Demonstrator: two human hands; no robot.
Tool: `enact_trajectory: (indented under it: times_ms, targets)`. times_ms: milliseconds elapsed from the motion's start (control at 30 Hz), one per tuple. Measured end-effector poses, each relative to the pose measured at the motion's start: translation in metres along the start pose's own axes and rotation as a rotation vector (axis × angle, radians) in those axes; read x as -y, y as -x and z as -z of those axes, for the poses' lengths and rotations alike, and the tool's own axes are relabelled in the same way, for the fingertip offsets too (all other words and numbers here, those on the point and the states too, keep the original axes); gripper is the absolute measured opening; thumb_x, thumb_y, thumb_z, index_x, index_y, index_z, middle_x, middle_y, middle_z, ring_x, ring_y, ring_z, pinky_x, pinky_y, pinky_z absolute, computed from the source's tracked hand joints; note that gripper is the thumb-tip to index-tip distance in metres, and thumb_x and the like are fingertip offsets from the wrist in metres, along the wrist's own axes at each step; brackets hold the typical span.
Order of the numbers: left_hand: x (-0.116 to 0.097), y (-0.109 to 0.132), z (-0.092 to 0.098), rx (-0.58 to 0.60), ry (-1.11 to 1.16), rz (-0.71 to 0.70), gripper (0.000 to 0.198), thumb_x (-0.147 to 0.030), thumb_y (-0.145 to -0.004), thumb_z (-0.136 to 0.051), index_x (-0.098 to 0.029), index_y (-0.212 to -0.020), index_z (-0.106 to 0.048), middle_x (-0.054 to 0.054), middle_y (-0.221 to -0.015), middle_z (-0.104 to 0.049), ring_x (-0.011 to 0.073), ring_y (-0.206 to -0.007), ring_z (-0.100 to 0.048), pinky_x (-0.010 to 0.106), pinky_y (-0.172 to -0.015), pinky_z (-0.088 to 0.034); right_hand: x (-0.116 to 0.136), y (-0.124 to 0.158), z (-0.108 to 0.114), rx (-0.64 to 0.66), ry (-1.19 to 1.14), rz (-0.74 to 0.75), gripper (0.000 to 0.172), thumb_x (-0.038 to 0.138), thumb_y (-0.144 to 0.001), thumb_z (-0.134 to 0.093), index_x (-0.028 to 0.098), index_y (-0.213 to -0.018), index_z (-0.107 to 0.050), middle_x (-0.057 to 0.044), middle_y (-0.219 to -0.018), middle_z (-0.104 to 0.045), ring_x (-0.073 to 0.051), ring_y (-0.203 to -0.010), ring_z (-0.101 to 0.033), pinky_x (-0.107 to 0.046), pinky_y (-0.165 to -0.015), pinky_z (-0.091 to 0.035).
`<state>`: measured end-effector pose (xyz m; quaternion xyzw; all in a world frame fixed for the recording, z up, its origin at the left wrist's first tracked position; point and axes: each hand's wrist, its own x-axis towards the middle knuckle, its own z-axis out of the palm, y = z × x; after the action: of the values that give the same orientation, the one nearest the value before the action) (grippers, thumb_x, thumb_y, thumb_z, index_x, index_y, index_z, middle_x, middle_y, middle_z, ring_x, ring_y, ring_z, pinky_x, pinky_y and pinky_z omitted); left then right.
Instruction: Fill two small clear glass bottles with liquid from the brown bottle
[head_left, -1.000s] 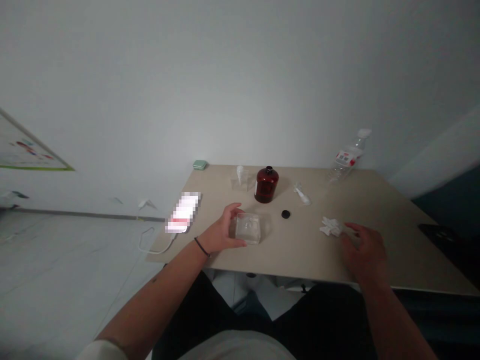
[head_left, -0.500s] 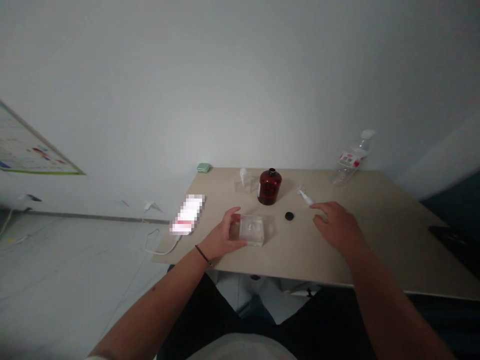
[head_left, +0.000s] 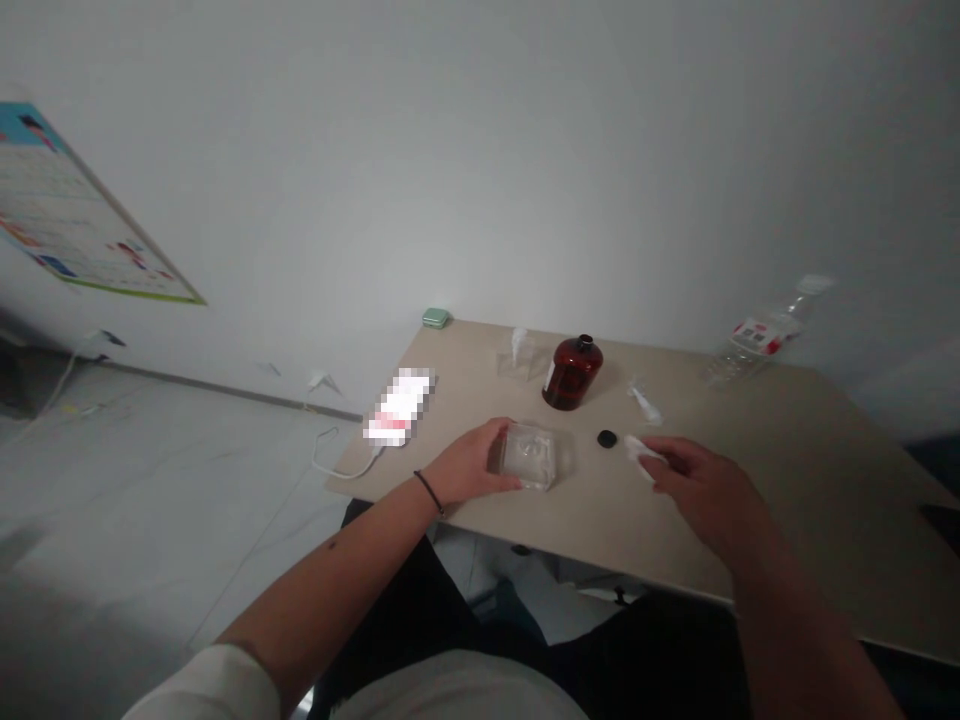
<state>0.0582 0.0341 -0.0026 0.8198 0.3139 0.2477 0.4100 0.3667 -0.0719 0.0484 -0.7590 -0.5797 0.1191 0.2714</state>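
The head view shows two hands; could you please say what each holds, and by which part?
The left hand holds a clear box by opposite sides; the right hand pinches white tissue by its right end.

Landmark: dark-red round-shouldered bottle (head_left: 573,378) on beige flat-topped counter (head_left: 585,520). Before bottle, slightly left: clear square container (head_left: 531,458), left grip (head_left: 478,465) around its left side. Before, to right: round black cap (head_left: 607,439), then crumpled white tissue (head_left: 640,452) in right grip (head_left: 694,475). Right: slim white tube (head_left: 646,405); farther right, clear plastic bottle (head_left: 759,340). Left: white cone-shaped piece (head_left: 519,346); farther left, white rectangular device (head_left: 401,407). Behind, well left: small green box (head_left: 435,318).
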Motion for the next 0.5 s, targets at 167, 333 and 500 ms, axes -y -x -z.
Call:
enact_trajectory:
  times_ms: [167,333,500]
  targets:
    - [-0.002,-0.001,0.000,-0.010,-0.059,-0.013,0.081,-0.036,-0.071,-0.089,-0.019,-0.139,-0.048,0.015,-0.137,-0.063,0.0331,-0.123,-0.063,0.050,-0.108,-0.048,0.088,-0.030,-0.032,0.263,-0.203,0.245,0.027,0.031,-0.085,-0.057,0.025,-0.096,-0.081,-0.005,-0.089,-0.081,-0.024,-0.074,-0.073,-0.035,-0.066,-0.054]
    - [-0.001,-0.001,0.000,0.001,-0.084,-0.015,0.082,-0.040,-0.072,-0.089,-0.016,-0.140,-0.049,0.017,-0.134,-0.065,0.0347,-0.118,-0.065,0.050,-0.103,-0.051,0.118,-0.052,-0.044,0.411,-0.105,0.416,0.027,0.016,-0.084,-0.054,0.024,-0.088,-0.080,-0.005,-0.087,-0.082,-0.023,-0.078,-0.074,-0.032,-0.070,-0.054]
    - [0.000,-0.003,0.001,-0.005,-0.059,-0.033,0.082,-0.041,-0.071,-0.090,-0.021,-0.141,-0.051,0.014,-0.136,-0.066,0.0354,-0.122,-0.064,0.050,-0.106,-0.050,0.139,-0.053,-0.044,0.450,0.097,0.629,0.033,0.005,-0.081,-0.051,0.024,-0.090,-0.076,-0.004,-0.092,-0.081,-0.022,-0.086,-0.075,-0.032,-0.078,-0.053]
